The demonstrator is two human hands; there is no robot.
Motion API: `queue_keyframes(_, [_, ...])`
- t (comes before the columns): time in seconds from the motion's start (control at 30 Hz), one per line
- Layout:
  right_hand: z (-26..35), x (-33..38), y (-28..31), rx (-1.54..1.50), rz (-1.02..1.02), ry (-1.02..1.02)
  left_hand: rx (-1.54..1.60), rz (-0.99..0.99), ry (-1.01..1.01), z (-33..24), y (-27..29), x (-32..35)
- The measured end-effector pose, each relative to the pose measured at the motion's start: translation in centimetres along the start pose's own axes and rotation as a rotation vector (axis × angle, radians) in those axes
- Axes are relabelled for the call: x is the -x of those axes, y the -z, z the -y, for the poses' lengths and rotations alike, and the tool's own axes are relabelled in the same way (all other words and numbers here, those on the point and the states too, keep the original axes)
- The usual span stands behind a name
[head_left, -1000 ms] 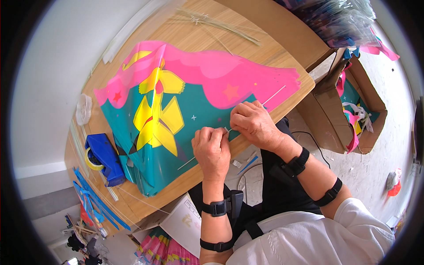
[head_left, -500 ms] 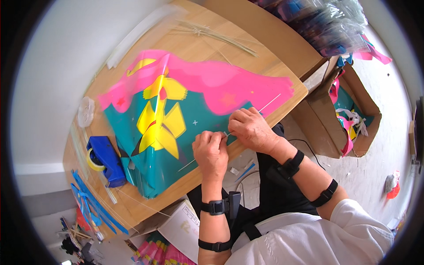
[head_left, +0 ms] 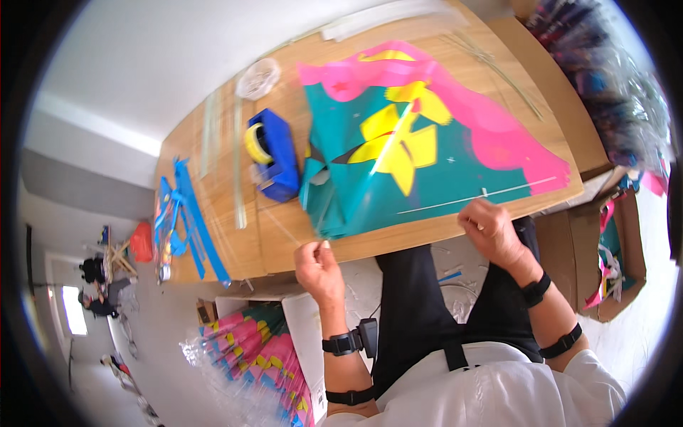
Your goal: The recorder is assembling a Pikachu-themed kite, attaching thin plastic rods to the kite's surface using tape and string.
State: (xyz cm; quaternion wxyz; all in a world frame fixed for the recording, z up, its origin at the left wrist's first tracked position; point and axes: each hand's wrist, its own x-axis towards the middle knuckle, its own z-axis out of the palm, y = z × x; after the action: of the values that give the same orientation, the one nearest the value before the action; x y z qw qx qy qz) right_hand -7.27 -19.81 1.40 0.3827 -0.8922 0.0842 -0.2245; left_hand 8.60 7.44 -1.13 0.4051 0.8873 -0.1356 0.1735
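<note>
A thin printed plastic sheet (head_left: 448,181), teal with a pink scalloped border and a yellow figure, lies on the wooden table. Along its near edge runs a thin white rod (head_left: 523,185), with a small white tab (head_left: 484,191) standing at its middle. My right hand (head_left: 494,231) hovers by the table's front edge just below the tab, its fingers curled and a little blurred. Off the sheet's near left corner, my left hand (head_left: 320,274) is closed in a pinch; what it may hold is too small to make out. A faint thin strand (head_left: 284,229) reaches toward its fingertips.
Left of the sheet stands a blue tape dispenser (head_left: 276,156) with a yellow roll; beyond it lies a clear roll (head_left: 258,78). Blue strips (head_left: 191,220) and thin rods (head_left: 239,171) lie further left. Open cartons with printed sheets stand below the table (head_left: 267,349) and at right (head_left: 626,285).
Both hands have come apart from the small tab at the rod's middle. My left hand has moved left, off the sheet; my right has drawn back. The whole view has turned left.
</note>
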Motion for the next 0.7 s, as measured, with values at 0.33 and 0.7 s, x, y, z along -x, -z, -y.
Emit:
queue_keyframes(0.33, [8.7, -0.3, -12.6, -0.207, 0.427, 0.163, -0.502, 0.188, 0.393, 3.9, 1.6, -3.5])
queue_keyframes(0.7, [11.0, -3.6, -22.2, -0.389, 0.464, -0.332, -0.285, 0.177, 0.427, 6.0, 2.3, -1.0])
